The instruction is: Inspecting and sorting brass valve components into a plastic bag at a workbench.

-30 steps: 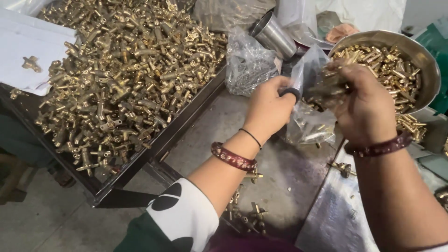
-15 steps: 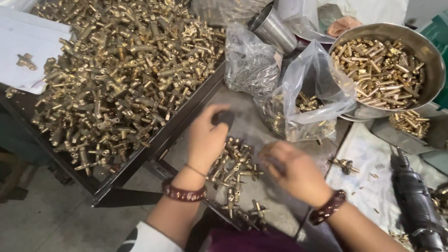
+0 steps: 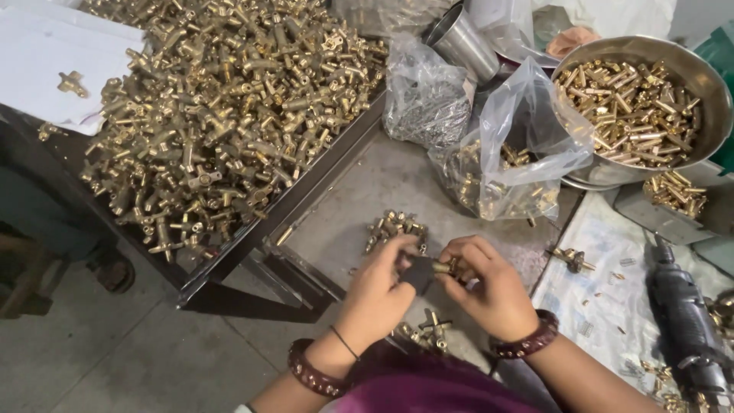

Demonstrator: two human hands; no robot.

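My left hand (image 3: 380, 291) and my right hand (image 3: 489, 287) meet low over a grey metal work surface (image 3: 359, 206). Between their fingertips sits a small brass fitting (image 3: 443, 268), held by both hands, with a dark pad or fingertip cover on my left thumb side. Just beyond the left hand lies a small heap of brass fittings (image 3: 394, 227). A few more brass parts (image 3: 428, 329) lie under my wrists. Both wrists wear dark red bead bracelets.
A big pile of brass fittings (image 3: 222, 115) fills the tray at left. A clear plastic bag of brass parts (image 3: 512, 164) stands behind, next to a steel bowl (image 3: 692, 76) of brass pieces and a steel cup (image 3: 462, 42). A dark power tool (image 3: 684, 321) lies at right.
Both hands came down from the plastic bag to the work surface, reached into the loose brass parts, and now hold one fitting together between them.
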